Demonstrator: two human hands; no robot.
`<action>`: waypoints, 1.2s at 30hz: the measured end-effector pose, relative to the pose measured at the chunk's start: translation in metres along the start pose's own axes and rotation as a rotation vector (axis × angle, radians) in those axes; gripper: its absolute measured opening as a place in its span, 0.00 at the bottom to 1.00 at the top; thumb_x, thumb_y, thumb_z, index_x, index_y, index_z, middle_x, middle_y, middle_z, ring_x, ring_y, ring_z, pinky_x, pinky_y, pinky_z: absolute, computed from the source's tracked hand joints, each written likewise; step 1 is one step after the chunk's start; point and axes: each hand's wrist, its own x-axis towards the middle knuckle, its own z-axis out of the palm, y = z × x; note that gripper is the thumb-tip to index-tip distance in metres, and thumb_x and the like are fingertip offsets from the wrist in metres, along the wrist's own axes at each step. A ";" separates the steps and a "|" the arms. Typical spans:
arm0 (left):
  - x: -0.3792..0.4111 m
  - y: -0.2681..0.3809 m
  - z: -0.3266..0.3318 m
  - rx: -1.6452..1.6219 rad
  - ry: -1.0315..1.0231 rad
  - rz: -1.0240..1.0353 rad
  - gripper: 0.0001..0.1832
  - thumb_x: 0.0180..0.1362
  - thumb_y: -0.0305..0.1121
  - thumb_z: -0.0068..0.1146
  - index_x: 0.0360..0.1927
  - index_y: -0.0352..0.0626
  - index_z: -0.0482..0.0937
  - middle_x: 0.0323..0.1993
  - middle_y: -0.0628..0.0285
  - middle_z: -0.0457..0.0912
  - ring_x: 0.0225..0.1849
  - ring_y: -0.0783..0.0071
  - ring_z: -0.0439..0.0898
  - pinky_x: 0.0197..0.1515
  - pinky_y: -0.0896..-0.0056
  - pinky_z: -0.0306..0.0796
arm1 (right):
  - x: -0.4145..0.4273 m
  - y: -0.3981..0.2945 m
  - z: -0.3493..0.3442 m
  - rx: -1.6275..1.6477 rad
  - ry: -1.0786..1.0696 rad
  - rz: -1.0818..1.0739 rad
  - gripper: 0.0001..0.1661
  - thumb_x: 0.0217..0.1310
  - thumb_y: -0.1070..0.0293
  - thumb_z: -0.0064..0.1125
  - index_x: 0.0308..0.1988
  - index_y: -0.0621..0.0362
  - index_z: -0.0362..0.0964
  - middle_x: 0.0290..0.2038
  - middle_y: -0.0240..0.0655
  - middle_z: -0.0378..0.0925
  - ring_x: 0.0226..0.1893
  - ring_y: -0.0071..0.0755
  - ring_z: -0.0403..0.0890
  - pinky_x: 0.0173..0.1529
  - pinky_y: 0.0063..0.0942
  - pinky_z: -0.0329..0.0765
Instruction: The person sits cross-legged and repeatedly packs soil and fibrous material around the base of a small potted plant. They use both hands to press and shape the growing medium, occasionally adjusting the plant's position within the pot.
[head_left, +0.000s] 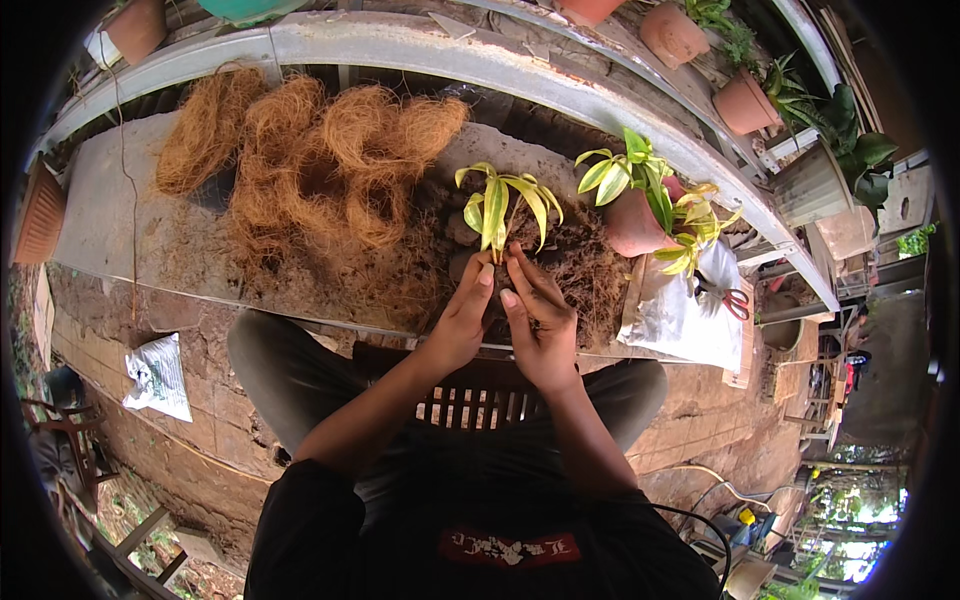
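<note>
Between both hands I hold a small plant with yellow-green variegated leaves (496, 208) upright by its stem base. My left hand (471, 300) pinches the stem with thumb and fingertips. My right hand (541, 319) is beside it, its fingertips at the stem base and its fingers curled. The lower end of the plant is hidden by my fingers. Dark loose potting mix and root fibre (596, 289) lie under and around my hands on the grey bench top (101, 195).
Coconut fibre clumps (289, 161) lie at the left of the bench. To the right are a tipped terracotta-coloured pot (637, 225), potted leafy plants (626, 169), a white plastic sack (701, 322) and red-handled scissors (735, 303). A metal rail (450, 49) borders the far side.
</note>
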 end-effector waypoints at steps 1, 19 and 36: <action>0.000 -0.001 -0.001 0.000 -0.007 0.006 0.23 0.75 0.50 0.32 0.63 0.45 0.59 0.55 0.65 0.66 0.60 0.79 0.63 0.64 0.73 0.56 | -0.001 0.001 0.001 -0.001 0.004 -0.019 0.21 0.64 0.72 0.58 0.56 0.69 0.73 0.58 0.55 0.74 0.58 0.54 0.76 0.60 0.40 0.72; -0.005 -0.002 0.004 0.400 0.111 0.103 0.21 0.76 0.45 0.29 0.54 0.40 0.67 0.47 0.62 0.72 0.54 0.77 0.68 0.60 0.74 0.59 | -0.003 0.009 -0.001 0.546 -0.074 0.457 0.22 0.66 0.75 0.58 0.58 0.70 0.70 0.53 0.40 0.77 0.55 0.26 0.75 0.62 0.26 0.70; -0.001 -0.012 -0.013 0.144 0.010 -0.060 0.24 0.74 0.51 0.32 0.62 0.46 0.62 0.43 0.70 0.70 0.39 0.83 0.67 0.43 0.77 0.63 | -0.002 0.020 -0.005 0.879 -0.074 0.616 0.27 0.66 0.68 0.61 0.61 0.68 0.68 0.50 0.34 0.77 0.48 0.23 0.76 0.52 0.23 0.73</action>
